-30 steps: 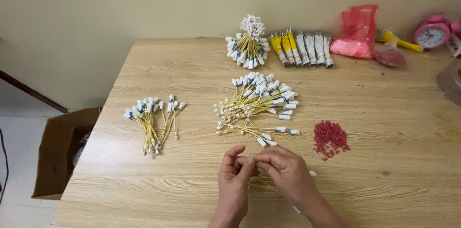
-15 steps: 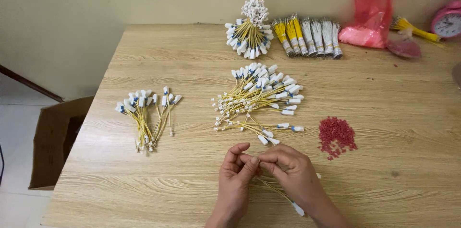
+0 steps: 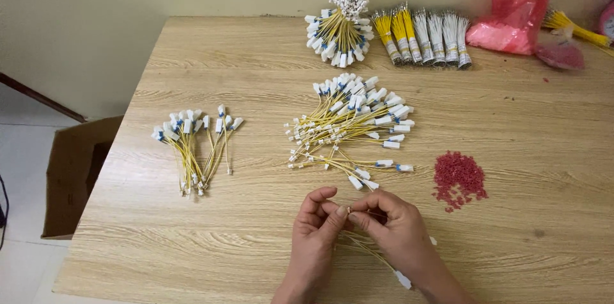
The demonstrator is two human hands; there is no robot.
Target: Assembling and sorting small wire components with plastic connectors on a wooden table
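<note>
At the lower middle of the frame the two hands meet over the wooden desk point(image 3: 192, 259). The left hand point(image 3: 316, 230) and the right hand point(image 3: 393, 227) press their fingertips together, and both are pinched on one end of a thin yellow wire point(image 3: 374, 254). The pinched end itself is hidden between the fingers, so what sits on it cannot be told. The wire's long axis runs on a slant: from the fingertips it goes down and to the right under the right hand, ending in a small white connector point(image 3: 403, 280) that points toward the lower right of the frame, near the desk's front edge.

Just above the hands, in the middle of the frame, lies a loose pile of yellow wires with white plugs point(image 3: 348, 128), fanned so the plugs mostly point to the upper right. A few strays from it lie closest to the hands. Right of centre sits a small heap of red beads point(image 3: 457, 179), apart from the right hand. At the left of the frame is a smaller bunch of wires point(image 3: 195, 144), plugs up, well apart from the hands.

Along the top edge stand a tied round bundle point(image 3: 339, 29), a row of yellow and white banded bundles point(image 3: 422, 35), and a red plastic bag point(image 3: 515, 13). A cardboard box point(image 3: 73, 176) sits on the floor at the far left.
</note>
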